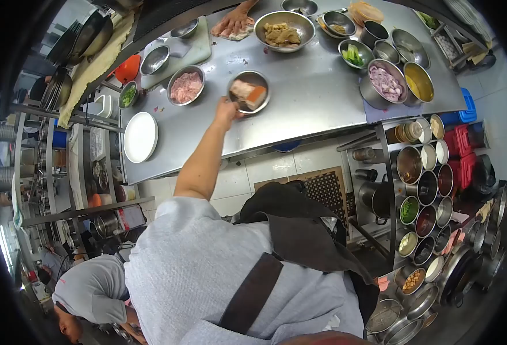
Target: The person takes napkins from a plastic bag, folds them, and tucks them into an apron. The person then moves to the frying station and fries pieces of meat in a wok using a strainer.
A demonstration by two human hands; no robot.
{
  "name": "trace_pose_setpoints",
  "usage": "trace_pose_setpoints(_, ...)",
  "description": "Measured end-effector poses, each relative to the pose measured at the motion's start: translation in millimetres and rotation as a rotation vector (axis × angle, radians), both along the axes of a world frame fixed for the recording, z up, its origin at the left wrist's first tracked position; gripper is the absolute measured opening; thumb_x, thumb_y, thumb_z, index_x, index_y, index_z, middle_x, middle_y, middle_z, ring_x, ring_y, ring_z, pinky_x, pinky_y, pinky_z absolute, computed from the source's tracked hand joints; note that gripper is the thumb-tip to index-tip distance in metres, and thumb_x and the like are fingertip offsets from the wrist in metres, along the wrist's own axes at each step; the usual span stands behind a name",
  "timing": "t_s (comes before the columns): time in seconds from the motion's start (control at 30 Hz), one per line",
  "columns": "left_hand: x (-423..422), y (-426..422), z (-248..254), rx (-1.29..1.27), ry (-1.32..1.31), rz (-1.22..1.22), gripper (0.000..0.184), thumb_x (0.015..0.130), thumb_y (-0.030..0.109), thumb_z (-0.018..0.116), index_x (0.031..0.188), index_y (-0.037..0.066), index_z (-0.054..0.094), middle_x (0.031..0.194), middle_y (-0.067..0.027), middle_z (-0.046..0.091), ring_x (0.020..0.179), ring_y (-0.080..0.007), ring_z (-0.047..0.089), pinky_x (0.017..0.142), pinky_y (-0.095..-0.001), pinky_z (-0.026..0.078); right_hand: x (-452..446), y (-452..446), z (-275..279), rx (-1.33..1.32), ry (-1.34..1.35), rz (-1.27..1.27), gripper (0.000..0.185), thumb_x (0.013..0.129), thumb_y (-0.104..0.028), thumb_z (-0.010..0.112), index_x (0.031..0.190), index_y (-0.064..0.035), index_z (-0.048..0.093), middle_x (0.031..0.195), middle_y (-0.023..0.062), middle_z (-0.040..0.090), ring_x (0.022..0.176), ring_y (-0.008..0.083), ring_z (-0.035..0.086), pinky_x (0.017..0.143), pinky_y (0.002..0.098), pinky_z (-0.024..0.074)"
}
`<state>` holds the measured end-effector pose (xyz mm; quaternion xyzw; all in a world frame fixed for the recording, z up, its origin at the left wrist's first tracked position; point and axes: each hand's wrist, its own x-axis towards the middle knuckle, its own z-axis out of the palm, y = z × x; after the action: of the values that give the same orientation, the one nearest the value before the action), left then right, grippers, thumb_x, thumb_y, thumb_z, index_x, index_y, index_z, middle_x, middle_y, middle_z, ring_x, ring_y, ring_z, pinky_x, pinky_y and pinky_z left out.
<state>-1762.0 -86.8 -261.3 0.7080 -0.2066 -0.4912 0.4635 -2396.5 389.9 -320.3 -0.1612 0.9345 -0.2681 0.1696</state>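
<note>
My left hand (pixel 229 112) grips the rim of a small steel bowl (pixel 265 86) and holds it over the steel counter. Blurred in the bowl are a pale piece and an orange-brown block (pixel 256 96), whose kind I cannot make out. A bowl of pink raw meat (pixel 187 87) sits to the left of it. Further left is a white oval plate (pixel 140 137). A larger bowl of yellowish-brown marinated pieces (pixel 282 34) stands beyond. My right hand is out of sight.
Across the steel counter (pixel 305 98), another person's hand (pixel 230 24) presses a cloth. At the right are a pot of sliced onions (pixel 386 81) and a pot of yellow liquid (pixel 418 81). A rack of ingredient pots (pixel 409 164) stands right; another person (pixel 92 287) bends at lower left.
</note>
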Motion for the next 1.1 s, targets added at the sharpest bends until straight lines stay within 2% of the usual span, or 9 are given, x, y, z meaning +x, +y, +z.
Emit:
trace_pose_setpoints(0.1, -39.8, -8.5, 8.3, -0.033, 0.164, -0.067, 0.065, 0.082, 0.0, 0.056, 0.138, -0.002, 0.023, 0.094, -0.0207, 0.06, 0.066, -0.0249, 0.065, 0.056, -0.0304, 0.055, 18.2, -9.7, 1.3, 0.07, -0.038, 0.15, 0.03, 0.076, -0.019, 0.061, 0.101, -0.0047, 0.063, 0.091, 0.0103, 0.066, 0.077, 0.0252, 0.064, 0.067, 0.0368, 0.0487)
trace_pose_setpoints(0.23, -16.1, -5.9, -13.0, -0.184, 0.559, 0.406, 0.044, 0.093, 0.029, 0.047, 0.12, -0.005, 0.039, 0.086, -0.0226, 0.06, 0.07, -0.0306, 0.062, 0.058, -0.0399, 0.053, 48.5, -18.8, -2.0, 0.152, -0.111, 0.341, 0.028, 0.076, -0.019, 0.063, 0.1, -0.0037, 0.063, 0.089, 0.0113, 0.066, 0.079, 0.0254, 0.064, 0.069, 0.0362, 0.0484)
trace_pose_setpoints(0.3, 73.9, 3.3, -83.0, -0.409, 0.459, 0.512, 0.051, 0.094, 0.045, 0.038, 0.107, -0.003, 0.043, 0.085, -0.0219, 0.061, 0.066, -0.0316, 0.06, 0.055, -0.0422, 0.049, 66.0, -25.9, -5.6, 0.181, -0.152, 0.426, 0.028, 0.076, -0.018, 0.063, 0.099, -0.0032, 0.063, 0.088, 0.0118, 0.066, 0.08, 0.0256, 0.064, 0.07, 0.0359, 0.0483)
trace_pose_setpoints(0.37, 124.9, 19.8, -48.2, -0.272, 0.219, 0.868, 0.047, 0.091, 0.048, 0.041, 0.096, 0.002, 0.052, 0.082, -0.0161, 0.059, 0.062, -0.0263, 0.055, 0.049, -0.0372, 0.043, 78.1, -31.0, -7.4, 0.201, -0.193, 0.485, 0.027, 0.076, -0.018, 0.064, 0.098, -0.0027, 0.063, 0.086, 0.0123, 0.066, 0.081, 0.0257, 0.064, 0.071, 0.0356, 0.0482)
trace_pose_setpoints(0.53, 219.6, 4.1, -31.9, -0.23, 0.099, 0.475, 0.006, 0.089, 0.009, 0.054, 0.093, 0.005, 0.055, 0.075, -0.0056, 0.06, 0.057, -0.0133, 0.056, 0.043, -0.0232, 0.041, 113.1, -57.6, -2.3, 0.138, -0.177, 0.486, 0.03, 0.078, -0.018, 0.067, 0.102, 0.0002, 0.064, 0.084, 0.0179, 0.068, 0.079, 0.0282, 0.067, 0.073, 0.0369, 0.0498)
trace_pose_setpoints(0.63, 202.6, -7.7, -14.6, -0.149, -0.001, 0.337, 0.008, 0.086, 0.005, 0.058, 0.093, 0.004, 0.055, 0.072, -0.0056, 0.059, 0.054, -0.0124, 0.056, 0.041, -0.0204, 0.041, 106.4, -70.9, 12.5, 0.246, -0.136, 0.489, 0.022, 0.08, -0.013, 0.064, 0.097, 0.0007, 0.066, 0.082, 0.0178, 0.068, 0.078, 0.0281, 0.067, 0.071, 0.0364, 0.0498)
trace_pose_setpoints(0.77, 120.4, -36.4, 3.0, -0.141, 0.099, 0.229, 0.009, 0.085, 0.007, 0.059, 0.094, 0.003, 0.056, 0.075, -0.0076, 0.06, 0.058, -0.0141, 0.059, 0.045, -0.02, 0.046, 105.8, -102.0, 35.7, 0.141, -0.089, 0.436, 0.02, 0.082, -0.013, 0.062, 0.092, 0.0048, 0.064, 0.071, 0.0151, 0.065, 0.055, 0.0191, 0.064, 0.052, 0.0317, 0.0489)
trace_pose_setpoints(1.0, -33.9, -42.0, -14.4, -0.157, 0.507, 0.305, 0.012, 0.088, 0.012, 0.057, 0.092, 0.001, 0.055, 0.084, -0.0134, 0.06, 0.068, -0.0219, 0.062, 0.057, -0.0244, 0.052, 120.2, -121.6, 34.7, 0.031, -0.228, 0.228, 0.023, 0.086, -0.016, 0.06, 0.101, 0.0017, 0.064, 0.078, 0.0111, 0.067, 0.062, 0.0178, 0.063, 0.059, 0.0308, 0.0487)
trace_pose_setpoints(1.1, -111.9, -35.4, -12.0, -0.017, 0.445, -0.19, 0.016, 0.09, 0.014, 0.053, 0.094, -0.001, 0.053, 0.089, -0.0168, 0.06, 0.08, -0.0269, 0.063, 0.068, -0.0304, 0.053, 136.5, -101.3, 35.6, 0.05, -0.218, 0.212, 0.023, 0.086, -0.014, 0.06, 0.102, 0.002, 0.064, 0.074, 0.0079, 0.065, 0.058, 0.0126, 0.06, 0.055, 0.0273, 0.0473)
